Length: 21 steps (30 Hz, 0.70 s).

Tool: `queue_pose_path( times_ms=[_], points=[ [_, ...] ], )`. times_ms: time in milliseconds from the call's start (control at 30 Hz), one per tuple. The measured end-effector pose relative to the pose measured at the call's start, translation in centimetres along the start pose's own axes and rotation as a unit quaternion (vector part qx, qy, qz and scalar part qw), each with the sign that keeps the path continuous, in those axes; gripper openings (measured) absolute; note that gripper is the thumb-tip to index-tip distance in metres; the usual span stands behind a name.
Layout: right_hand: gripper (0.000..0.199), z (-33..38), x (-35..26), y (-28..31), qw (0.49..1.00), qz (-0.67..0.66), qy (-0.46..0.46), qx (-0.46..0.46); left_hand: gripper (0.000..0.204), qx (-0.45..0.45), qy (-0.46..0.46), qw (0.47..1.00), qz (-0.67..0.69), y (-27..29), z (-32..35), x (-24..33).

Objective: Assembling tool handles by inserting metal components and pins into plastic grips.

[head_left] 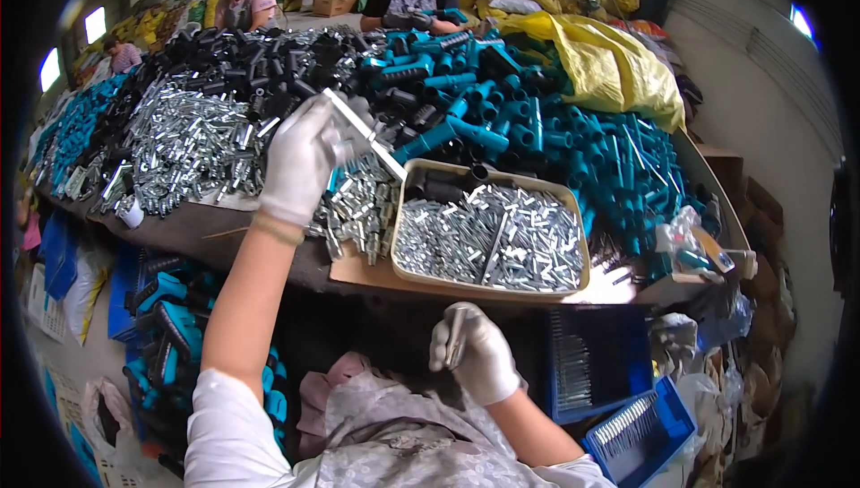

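My left hand, in a white glove, reaches over the table with its fingers curled. A long pale bar slants right beside its fingertips; whether the hand grips it I cannot tell. Below and right of that hand lies a pile of silver metal fittings. Close to my body, in front of the table edge, my gloved right hand is closed on a small grey metal piece. Between and beyond my hands stands a cream tray full of small silver pins and thin rods, split by a divider.
Teal plastic tool housings heap up at the right, with black sleeves and silver parts at the left. Blue bins with metal parts stand low right. More teal tools lie low left. Co-workers sit across the table.
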State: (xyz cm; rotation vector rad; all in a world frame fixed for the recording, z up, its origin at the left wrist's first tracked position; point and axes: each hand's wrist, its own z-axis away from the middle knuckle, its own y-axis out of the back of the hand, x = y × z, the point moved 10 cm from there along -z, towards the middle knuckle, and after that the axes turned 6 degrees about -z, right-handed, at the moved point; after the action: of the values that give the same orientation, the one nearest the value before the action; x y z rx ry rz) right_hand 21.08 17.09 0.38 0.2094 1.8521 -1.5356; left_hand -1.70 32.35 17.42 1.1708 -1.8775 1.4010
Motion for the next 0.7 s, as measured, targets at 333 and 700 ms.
queue_pose_path(
  times_ms=[333,700],
  points=[
    [0.038,5.7,2.1,1.2,0.949,0.301,-0.035,0.084,0.041,-0.381,0.061,0.651,-0.654,-7.0,22.5,-9.2],
    [0.05,6.6,5.4,2.7,0.987,0.091,-0.128,-0.041,0.041,-0.392,-0.294,0.621,-0.611,-16.5,25.4,-3.2]
  ],
)
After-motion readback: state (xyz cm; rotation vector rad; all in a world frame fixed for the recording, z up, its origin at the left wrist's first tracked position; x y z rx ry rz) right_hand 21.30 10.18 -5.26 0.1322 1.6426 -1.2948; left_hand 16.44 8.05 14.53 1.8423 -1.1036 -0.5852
